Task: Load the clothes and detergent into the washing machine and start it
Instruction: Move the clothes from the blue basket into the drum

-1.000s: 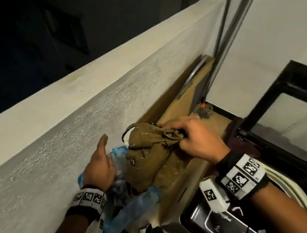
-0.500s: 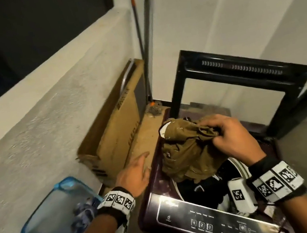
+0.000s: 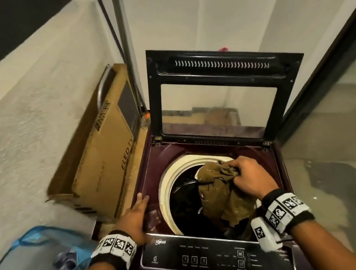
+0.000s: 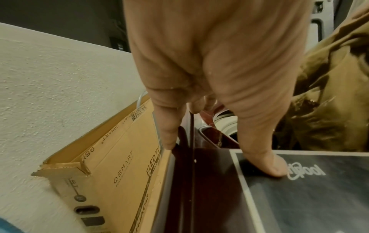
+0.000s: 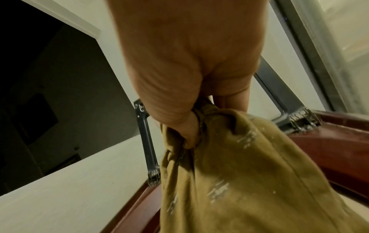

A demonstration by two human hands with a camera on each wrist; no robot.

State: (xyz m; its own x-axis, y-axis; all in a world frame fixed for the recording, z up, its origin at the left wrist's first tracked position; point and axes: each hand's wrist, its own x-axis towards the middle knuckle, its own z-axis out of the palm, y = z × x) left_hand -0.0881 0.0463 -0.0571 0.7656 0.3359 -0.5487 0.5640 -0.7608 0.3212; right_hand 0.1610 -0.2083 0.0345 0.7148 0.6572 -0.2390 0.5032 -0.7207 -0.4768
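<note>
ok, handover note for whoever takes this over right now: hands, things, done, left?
Right hand: grips the olive garment, bunched, over the drum.
Left hand: open, resting on the washer top's left edge, by the panel.
Lid is up. Dark clothes already lie in the drum. More laundry sits in the blue bag at left.
Left: drop the garment, load the rest, add detergent (none in view), shut the lid, start.

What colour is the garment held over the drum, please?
Olive-brown garment with pale flecks; clearest in the right wrist view.
</note>
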